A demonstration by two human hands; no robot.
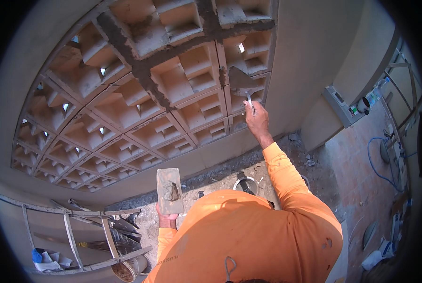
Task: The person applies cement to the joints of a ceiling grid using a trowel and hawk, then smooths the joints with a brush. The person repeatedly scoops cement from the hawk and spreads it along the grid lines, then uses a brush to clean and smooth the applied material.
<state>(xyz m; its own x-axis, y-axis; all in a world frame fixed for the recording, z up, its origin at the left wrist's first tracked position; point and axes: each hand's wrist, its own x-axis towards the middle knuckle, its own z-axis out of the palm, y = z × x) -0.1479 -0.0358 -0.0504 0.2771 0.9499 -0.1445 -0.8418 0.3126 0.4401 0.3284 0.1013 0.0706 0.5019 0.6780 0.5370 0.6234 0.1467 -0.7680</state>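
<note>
My right hand point(257, 121) is closed round the handle of a pointing trowel point(244, 84), whose blade lies over a joint of the breeze-block wall point(192, 101). Wet grey mortar point(145, 75) fills several upper joints and smears the block edges. Lower joints show as thin pale gaps. Down to the left, my left hand point(166, 218) grips a rectangular plasterer's float point(170, 203) from beneath, its fingers partly hidden. A lump of mortar point(172, 191) rests on top of the float.
A bucket point(255, 181) stands by the wall's foot on rubble. A wooden ladder point(69, 240) lies at lower left beside another bucket point(134, 268). To the right, a ledge point(338, 104) holds a cup point(363, 104); a blue hose point(372, 162) curls on the tiled floor.
</note>
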